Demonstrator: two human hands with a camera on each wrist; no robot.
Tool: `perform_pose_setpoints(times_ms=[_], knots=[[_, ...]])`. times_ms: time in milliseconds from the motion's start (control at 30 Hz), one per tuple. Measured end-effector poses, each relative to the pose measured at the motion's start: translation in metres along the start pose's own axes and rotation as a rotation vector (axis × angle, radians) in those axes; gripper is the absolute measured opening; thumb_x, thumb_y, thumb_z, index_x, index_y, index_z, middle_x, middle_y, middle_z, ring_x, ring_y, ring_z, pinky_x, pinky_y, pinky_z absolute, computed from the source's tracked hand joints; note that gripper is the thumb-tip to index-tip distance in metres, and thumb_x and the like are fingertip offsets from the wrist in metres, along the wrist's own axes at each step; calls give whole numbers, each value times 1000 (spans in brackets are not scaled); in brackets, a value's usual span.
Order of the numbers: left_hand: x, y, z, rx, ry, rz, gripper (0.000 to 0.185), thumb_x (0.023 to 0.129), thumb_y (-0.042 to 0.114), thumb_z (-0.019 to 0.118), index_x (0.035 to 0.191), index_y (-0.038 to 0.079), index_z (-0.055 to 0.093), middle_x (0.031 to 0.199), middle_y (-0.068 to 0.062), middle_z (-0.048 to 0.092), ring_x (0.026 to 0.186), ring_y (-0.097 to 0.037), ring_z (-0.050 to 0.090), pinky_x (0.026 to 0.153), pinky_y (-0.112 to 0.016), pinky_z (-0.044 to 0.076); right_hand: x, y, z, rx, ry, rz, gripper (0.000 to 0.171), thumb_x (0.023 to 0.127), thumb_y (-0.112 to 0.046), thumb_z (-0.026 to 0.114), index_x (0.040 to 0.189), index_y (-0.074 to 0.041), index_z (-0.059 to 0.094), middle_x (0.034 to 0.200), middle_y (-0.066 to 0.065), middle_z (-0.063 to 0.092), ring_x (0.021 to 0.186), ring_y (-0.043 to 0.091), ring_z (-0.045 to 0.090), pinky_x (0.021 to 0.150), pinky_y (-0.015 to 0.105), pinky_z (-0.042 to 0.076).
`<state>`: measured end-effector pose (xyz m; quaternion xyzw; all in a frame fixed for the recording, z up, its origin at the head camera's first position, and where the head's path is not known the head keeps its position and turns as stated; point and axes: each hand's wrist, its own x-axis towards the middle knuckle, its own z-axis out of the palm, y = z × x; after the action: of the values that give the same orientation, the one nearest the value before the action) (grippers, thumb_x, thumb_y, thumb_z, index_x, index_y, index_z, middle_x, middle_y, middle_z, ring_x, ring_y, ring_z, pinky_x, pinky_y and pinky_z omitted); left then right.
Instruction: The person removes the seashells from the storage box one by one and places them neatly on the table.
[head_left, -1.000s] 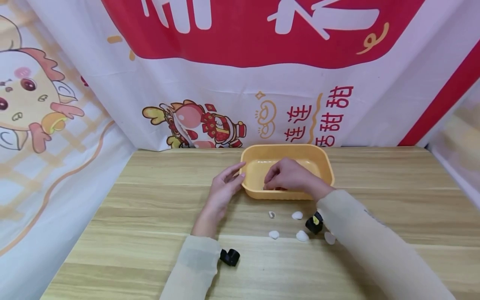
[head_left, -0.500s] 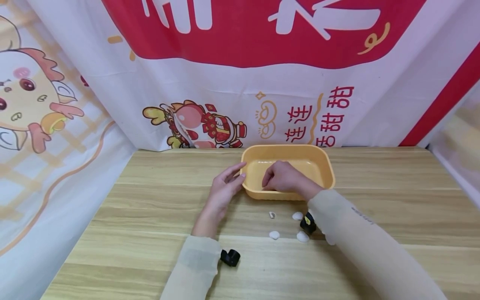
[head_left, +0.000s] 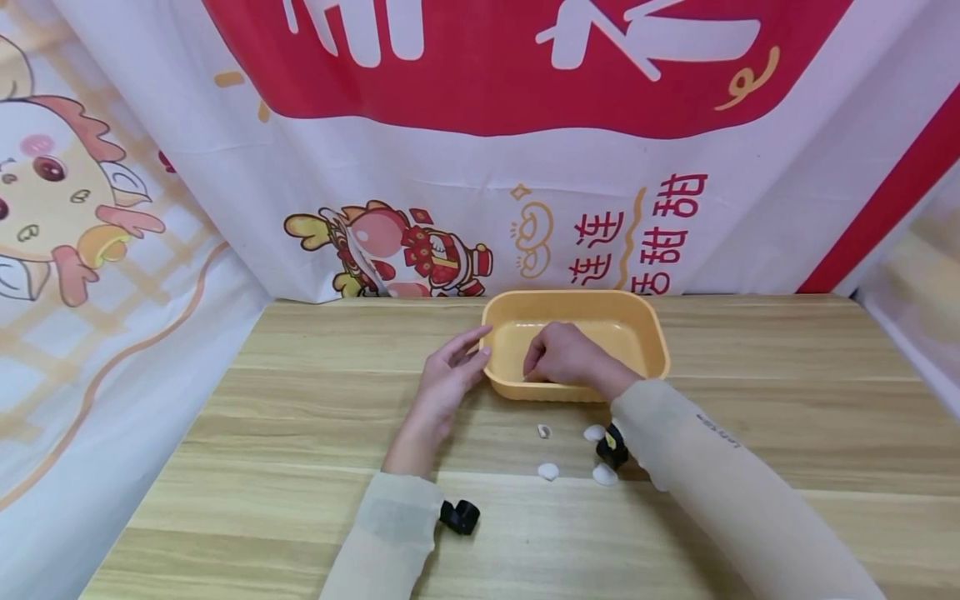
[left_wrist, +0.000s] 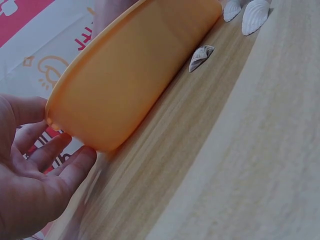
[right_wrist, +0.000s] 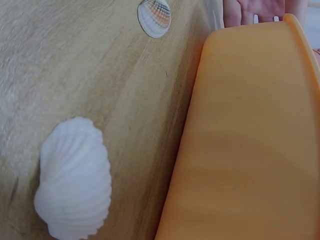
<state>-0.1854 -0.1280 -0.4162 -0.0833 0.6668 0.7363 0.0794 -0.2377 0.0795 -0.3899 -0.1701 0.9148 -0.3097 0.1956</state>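
Yellow tub (head_left: pixel 651 333) — long axis left-right; both hands at left end.

Left hand (left_wrist: pixel 30 185), fingers straight against the orange tub (left_wrist: pixel 135 75); three shells (left_wrist: pixel 201 57) beyond on wooden table (left_wrist: pixel 240 165).

Yellow plastic tub (head_left: pixel 648 329) upright on table, white shells (head_left: pixel 548 471) just before it

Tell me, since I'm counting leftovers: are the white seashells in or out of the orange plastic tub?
Out: white seashells lie on the wooden table before the orange plastic tub.
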Motion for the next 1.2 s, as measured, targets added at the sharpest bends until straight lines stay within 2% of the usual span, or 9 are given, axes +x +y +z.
perform_pose_setpoints(times_ms=[433, 767, 967, 1200], knots=[[2, -1, 0, -3, 1, -9, 37, 105, 16, 71, 140, 27, 72, 165, 0, 51, 149, -23, 53, 121, -37, 52, -3, 0, -1, 26, -27, 16, 7, 94, -17, 82, 87, -14, 82, 89, 1, 76, 94, 19, 64, 88, 31, 52], [0, 0, 1, -9, -11, 8, 40, 106, 12, 68, 144, 23, 69, 167, -3, 49, 149, -25, 54, 123, -41, 51, -3, -4, -1, -31, -22, -28, 7, 92, -16, 82, 87, -13, 80, 88, 1, 75, 90, 17, 65, 86, 30, 54], [-1, 0, 1, -5, -19, 11, 41, 106, 12, 68, 146, 23, 68, 168, -4, 48, 151, -27, 52, 124, -42, 50, -2, -4, -1, 8, -43, 5, 10, 95, -21, 83, 91, -13, 79, 90, 2, 73, 91, 18, 64, 86, 30, 53], [-1, 0, 1, -4, -18, 15, 41, 106, 13, 69, 145, 23, 68, 168, -3, 47, 152, -26, 50, 124, -41, 49, -7, -5, -4, 82, -28, -2, 8, 96, -20, 82, 94, -13, 78, 90, 4, 73, 87, 19, 64, 80, 29, 54]])
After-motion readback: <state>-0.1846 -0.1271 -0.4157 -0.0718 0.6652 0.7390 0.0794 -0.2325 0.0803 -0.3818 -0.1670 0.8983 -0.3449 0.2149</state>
